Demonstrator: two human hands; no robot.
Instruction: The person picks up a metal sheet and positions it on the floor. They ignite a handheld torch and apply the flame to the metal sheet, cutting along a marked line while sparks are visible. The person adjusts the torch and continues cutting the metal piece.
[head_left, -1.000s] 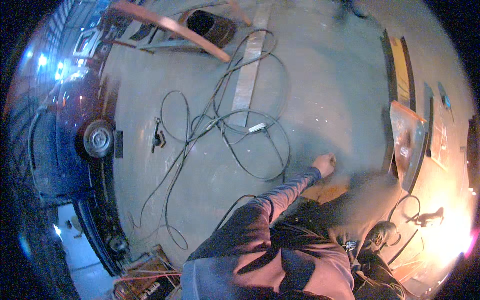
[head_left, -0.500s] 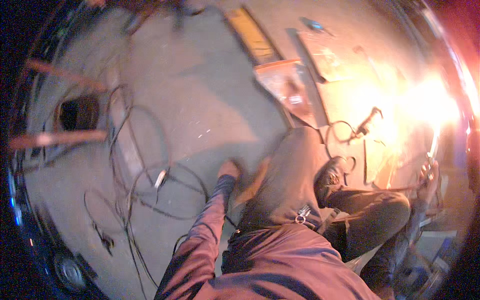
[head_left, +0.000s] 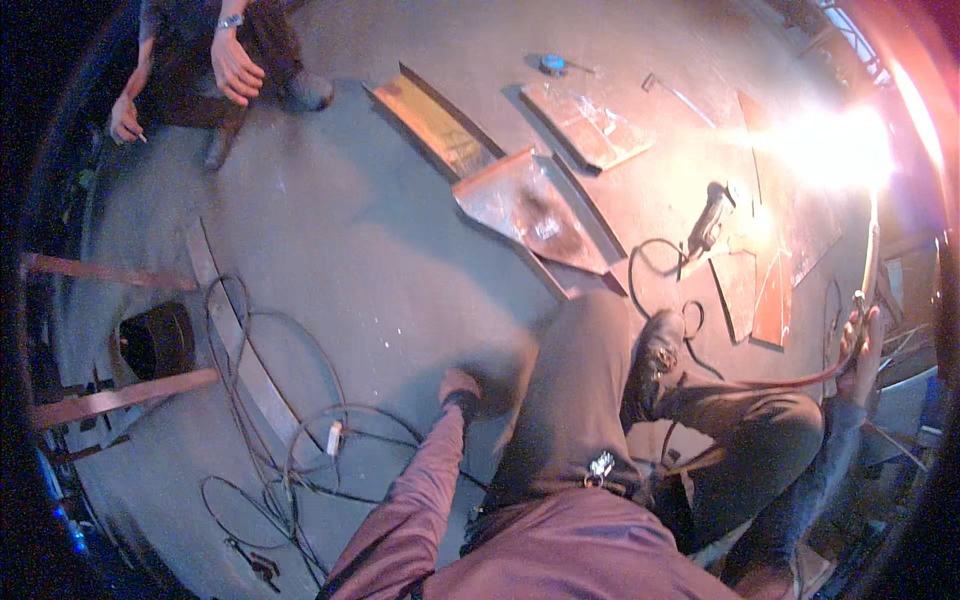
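My right hand is closed round the lower end of a long, thin, pale rod-like tool, which rises to a blinding glare near its far end. A reddish cable or hose runs from that hand across my right leg. Whether the rod is a torch or a welding rod in a holder, I cannot tell. My left hand hangs low beside my left knee, above the floor; its fingers are foreshortened and dark. Left of my right hand, an angle grinder lies on the floor with its cord looped.
Bent metal sheets and a yellowish channel piece lie ahead. Beyond are a blue tape measure and more plates. Tangled cables and a metal strip lie left, by a rusty frame. A person's hand shows far left.
My view has shifted, bringing the other person's hands and legs into sight at the far left. The glare has shrunk. My right hand still grips the rod-like tool.
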